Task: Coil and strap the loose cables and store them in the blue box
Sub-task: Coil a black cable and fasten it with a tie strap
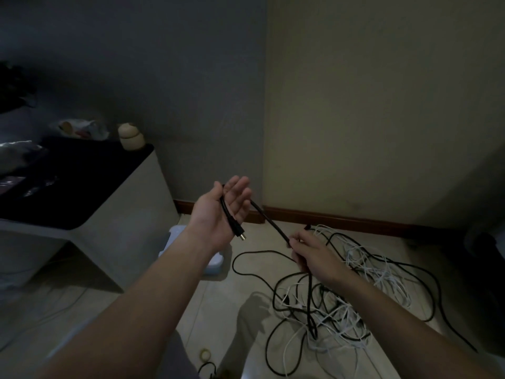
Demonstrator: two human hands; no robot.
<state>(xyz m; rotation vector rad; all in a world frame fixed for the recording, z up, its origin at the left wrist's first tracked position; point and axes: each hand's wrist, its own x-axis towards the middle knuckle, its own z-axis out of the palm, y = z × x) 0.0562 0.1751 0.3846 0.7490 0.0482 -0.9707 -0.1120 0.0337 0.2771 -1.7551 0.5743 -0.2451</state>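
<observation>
My left hand (218,214) is raised palm up with its fingers straight. A black cable (269,221) lies across the palm, with its plug end (241,236) hanging by the wrist. The cable loops behind the fingers and runs down right to my right hand (308,254), which grips it. From there it drops into a tangled pile of black and white cables (344,302) on the floor. The light blue box (216,265) sits on the floor beneath my left forearm, mostly hidden by it.
A white cabinet with a black top (90,192) stands at the left, carrying a cream jar (131,136) and some clutter. A small roll (205,354) lies on the tiled floor near the bottom edge. A dark object (486,258) sits at the right wall.
</observation>
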